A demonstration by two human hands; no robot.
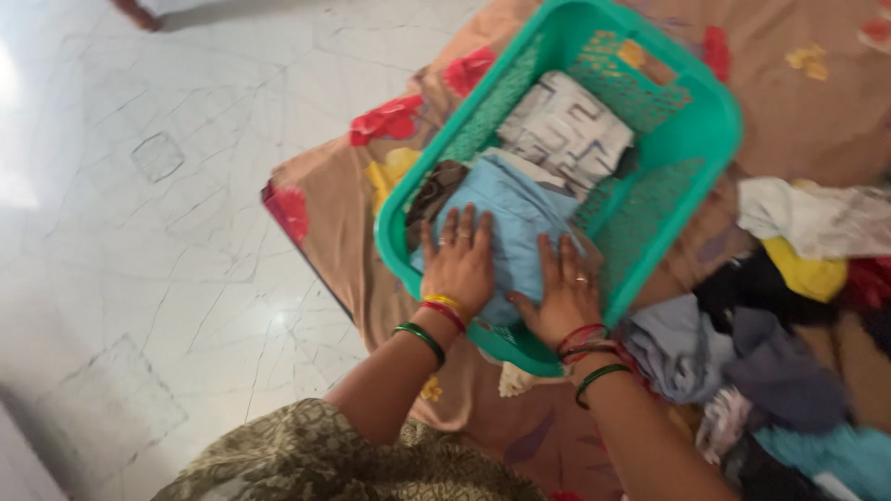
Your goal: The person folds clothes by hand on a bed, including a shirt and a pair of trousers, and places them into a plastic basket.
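Now pressing a folded light-blue garment (pixel 520 218) into the teal laundry basket (pixel 715 121).
Your left hand (pixel 461 264) and right hand (pixel 562 295) lie flat on it, fingers spread, gripping nothing; a grey-patterned folded cloth (pixel 568 130) sits beyond. Next, you would likely turn to the unfolded clothes pile (pixel 770 343) at your right.

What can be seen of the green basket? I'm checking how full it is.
The green basket is rectangular plastic with perforated mesh walls and a solid rim, lying askew on a flowered brown sheet. It holds folded clothes: a light blue garment, a grey-white patterned one, a brown one. Both hands press the blue garment.
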